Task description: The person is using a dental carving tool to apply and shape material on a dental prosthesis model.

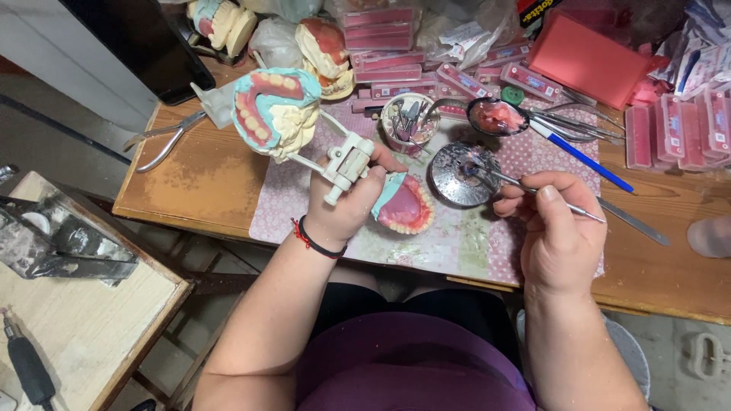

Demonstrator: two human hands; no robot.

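Left hand: the left hand (346, 202), at the centre of the frame, is closed around the hinge of a white dental articulator (346, 161); a dark band with a red thread sits on its wrist.
Articulator: swung open, its upper denture model (274, 110) stands tilted toward the upper left of the frame, with pink wax, pale teeth and a teal rim on cream plaster.
Lower denture: the lower denture model (403, 205), pink with a row of teeth, lies just right of the left hand and touches its fingers, low over the mat.
Right hand: the right hand (552, 228), right of centre, pinches a thin metal wax tool (533, 190) between thumb and fingers.
Tool tip: it reaches left into a round metal dish (457, 176) standing between the two hands.
Mat: a pink patterned mat (426, 247) covers the middle of the wooden desk (190, 183).
Behind the dish: a small cup of instruments (409, 122) and a dark spoon with pink wax (496, 116).
Upper right: pink boxes of teeth (670, 133) in stacks, and a blue pen (582, 158).
Upper left: metal pliers (164, 141) lie on the desk.
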